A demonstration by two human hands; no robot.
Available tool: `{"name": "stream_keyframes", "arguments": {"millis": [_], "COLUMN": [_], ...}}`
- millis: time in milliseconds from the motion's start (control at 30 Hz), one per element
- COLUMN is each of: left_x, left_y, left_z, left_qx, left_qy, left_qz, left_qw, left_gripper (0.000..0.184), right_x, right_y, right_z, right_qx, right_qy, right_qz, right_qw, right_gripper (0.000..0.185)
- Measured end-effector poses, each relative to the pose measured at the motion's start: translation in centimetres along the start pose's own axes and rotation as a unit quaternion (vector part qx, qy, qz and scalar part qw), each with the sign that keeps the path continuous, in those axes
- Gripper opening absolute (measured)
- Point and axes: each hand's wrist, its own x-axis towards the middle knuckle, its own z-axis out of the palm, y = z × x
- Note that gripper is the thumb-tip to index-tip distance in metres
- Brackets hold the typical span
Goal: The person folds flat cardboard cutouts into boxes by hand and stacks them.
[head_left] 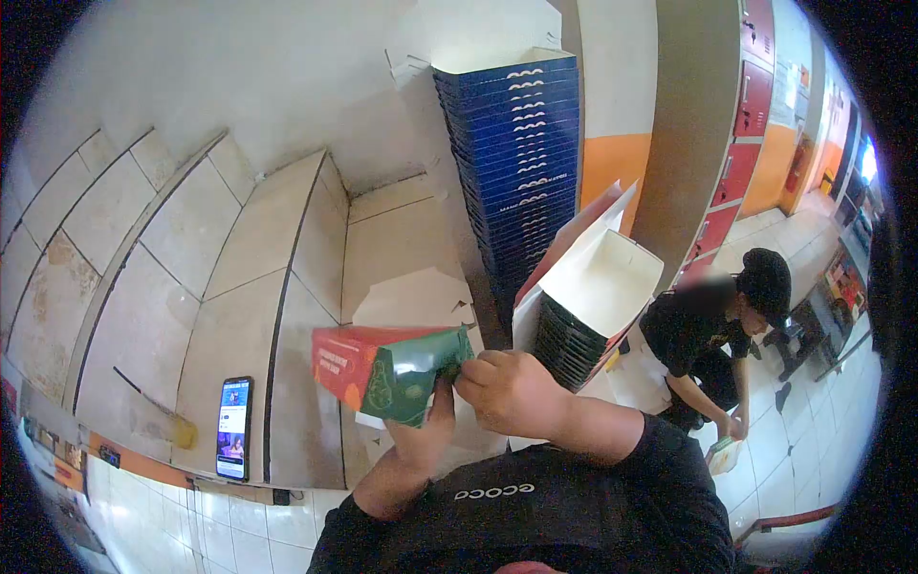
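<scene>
A green and red printed cardboard box [406, 378], partly folded, is held up in front of my chest. My left hand [426, 430] grips it from below and behind, with its fingers partly hidden by the card. At the box's right corner, my right hand [512, 392] is closed with its fingers pinching the edge. Just right of that hand stands a stack of nested green boxes [579, 335] with a white inside showing on top. Behind it rises a tall stack of nested blue boxes [521, 163].
A lit phone [233, 428] lies on the tiled step [244, 354] to my left. Flat card pieces [416, 297] lie on the ledge ahead. At right, a crouching person [703, 344] in black holds some card. Red lockers [736, 172] line the wall beyond.
</scene>
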Motion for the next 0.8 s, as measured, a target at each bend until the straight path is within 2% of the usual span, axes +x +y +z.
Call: {"name": "stream_keyframes", "arguments": {"millis": [33, 67, 100, 200, 267, 367, 500, 533, 633, 667, 767, 800], "left_x": [0.0, 0.3, 0.4, 0.1, 0.1, -1.2, -1.7, -1.9, -2.8, -2.6, -2.6, -2.6], "left_y": [-0.4, -0.5, -0.5, -0.4, -0.1, -2.1, -5.0, -4.8, -3.3, -2.7, -3.4, -3.2], "left_z": [0.4, 0.3, 0.4, 1.1, 1.3, 1.3, 0.4, 0.3, -0.3, -0.5, -1.1, -1.4], "left_qx": [-0.005, 0.094, 0.094, 0.096, -0.063, -0.157, -0.083, -0.071, -0.033, -0.034, 0.151, 0.083], "left_qy": [0.009, 0.000, -0.013, -0.052, -0.091, -0.135, -0.166, -0.202, -0.314, -0.351, -0.533, -0.511], "left_qz": [0.031, 0.109, 0.122, 0.159, 0.096, -0.011, -0.122, -0.117, -0.109, -0.063, -0.139, -0.191], "left_qw": [0.999, 0.990, 0.988, 0.981, 0.989, 0.978, 0.975, 0.970, 0.942, 0.934, 0.821, 0.834], "left_gripper": [0.030, 0.030, 0.031, 0.035, 0.034, 0.030, 0.022, 0.020, 0.013, 0.010, 0.016, 0.015], "right_x": [0.0, -0.2, -0.3, -0.7, -0.9, -0.7, 0.1, 0.1, 2.1, 2.1, 2.2, 1.9], "right_y": [-0.1, -0.2, -0.1, 0.7, 0.4, 0.5, 2.2, 2.9, 3.4, 3.1, 3.5, 3.6], "right_z": [0.3, 0.9, 1.4, 1.9, 1.4, 1.2, -1.0, -1.9, -3.2, -2.0, -0.2, 0.7], "right_qx": [0.011, 0.021, 0.031, 0.063, 0.086, 0.145, 0.194, 0.223, 0.163, 0.150, 0.115, 0.135], "right_qy": [0.031, 0.063, 0.095, 0.097, 0.089, 0.069, 0.095, 0.083, 0.003, -0.008, -0.268, -0.174], "right_qz": [0.028, 0.056, 0.083, 0.101, 0.124, 0.117, 0.049, 0.061, -0.072, -0.078, -0.101, -0.106], "right_qw": [0.999, 0.996, 0.992, 0.988, 0.985, 0.980, 0.975, 0.969, 0.984, 0.986, 0.951, 0.970], "right_gripper": [0.022, 0.021, 0.020, 0.014, 0.016, 0.018, 0.019, 0.027, 0.036, 0.031, 0.019, 0.012]}}
